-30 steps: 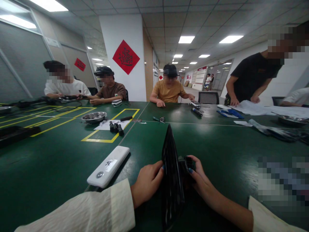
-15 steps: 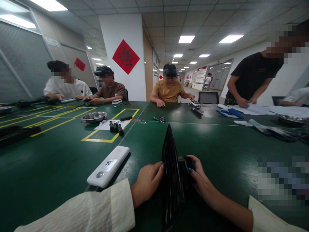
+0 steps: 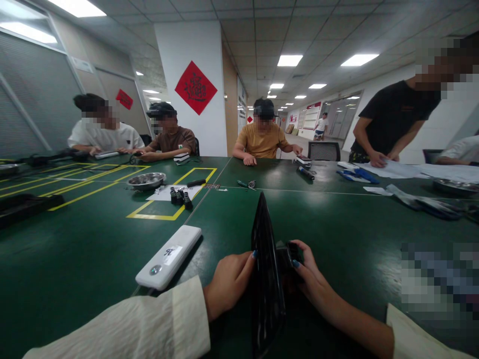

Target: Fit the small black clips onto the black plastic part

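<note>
A thin black flat panel (image 3: pixel 266 279) stands nearly edge-on in front of me, upright over the green table. My left hand (image 3: pixel 230 281) is closed on its left side, thumb pressed to the surface and the other fingers partly hidden. On the panel's right side my right hand (image 3: pixel 312 279) is wrapped round a small black blocky part (image 3: pixel 286 254). Whether that part is fixed to the panel or only held against it, I cannot tell. Left of my left hand lies a white power bank (image 3: pixel 170 257) with a paper label.
Beyond the panel are pliers (image 3: pixel 247 184), a metal bowl (image 3: pixel 145 180) and several black cylindrical pieces (image 3: pixel 181 198) on white paper. Blue-grey gloves (image 3: pixel 357 174) lie at the right. Several people sit or stand round the green table (image 3: pixel 337 234).
Both hands and the panel keep practically the same pose. Far in the background, one of two standing figures is no longer visible.
</note>
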Tool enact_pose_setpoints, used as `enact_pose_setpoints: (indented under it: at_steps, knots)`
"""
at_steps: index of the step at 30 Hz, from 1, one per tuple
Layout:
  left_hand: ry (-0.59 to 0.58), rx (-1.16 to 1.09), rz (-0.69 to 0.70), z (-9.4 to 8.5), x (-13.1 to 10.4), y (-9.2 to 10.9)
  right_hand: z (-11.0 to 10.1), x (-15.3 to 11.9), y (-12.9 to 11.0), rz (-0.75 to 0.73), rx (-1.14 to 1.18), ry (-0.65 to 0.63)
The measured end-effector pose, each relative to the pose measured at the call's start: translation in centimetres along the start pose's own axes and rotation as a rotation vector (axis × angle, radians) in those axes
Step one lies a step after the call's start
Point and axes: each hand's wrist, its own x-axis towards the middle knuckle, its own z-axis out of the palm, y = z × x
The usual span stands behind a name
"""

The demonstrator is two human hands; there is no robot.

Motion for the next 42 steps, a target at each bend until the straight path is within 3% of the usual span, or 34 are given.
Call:
enact_pose_setpoints:
  at_steps: [42]
  knots:
    - [-0.031, 0.052, 0.023, 0.09, 0.05, -0.34, 0.10, -0.09, 0.15, 0.008, 0.032, -0.012]
